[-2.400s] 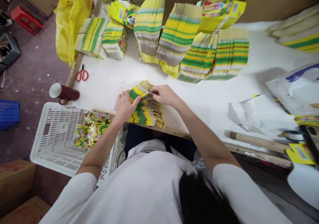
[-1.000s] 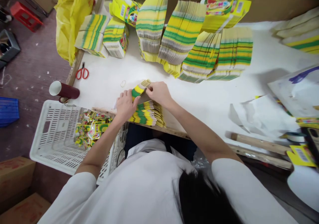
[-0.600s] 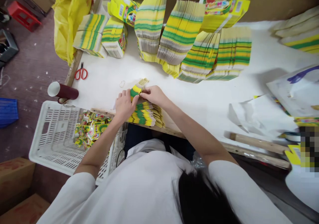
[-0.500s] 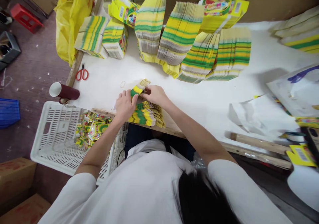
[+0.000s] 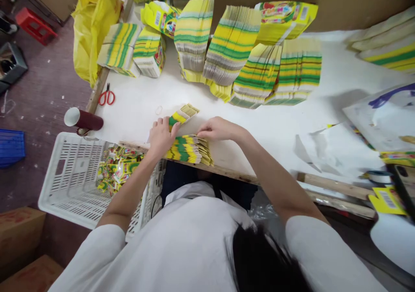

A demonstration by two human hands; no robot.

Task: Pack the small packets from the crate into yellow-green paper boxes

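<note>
My left hand (image 5: pixel 161 135) is closed on a small bundle of flat yellow-and-green cartons (image 5: pixel 181 114), which it holds raised and fanned. My right hand (image 5: pixel 216 129) rests with pinched fingers on the far right edge of a low stack of the same flat cartons (image 5: pixel 188 149), which lies at the near edge of the white table (image 5: pixel 272 127). The two hands are a short way apart, with the low stack between them.
Tall leaning stacks of flat cartons (image 5: pixel 233 45) fill the back of the table. Red scissors (image 5: pixel 106 96) and a maroon cup (image 5: pixel 82 120) sit at the left edge. A white crate (image 5: pixel 74 179) with small packets stands below left. A yellow bag (image 5: pixel 92 19) hangs at the back left.
My right hand has left the raised bundle and dropped to the right onto the low stack. My left hand keeps the bundle where it was.
</note>
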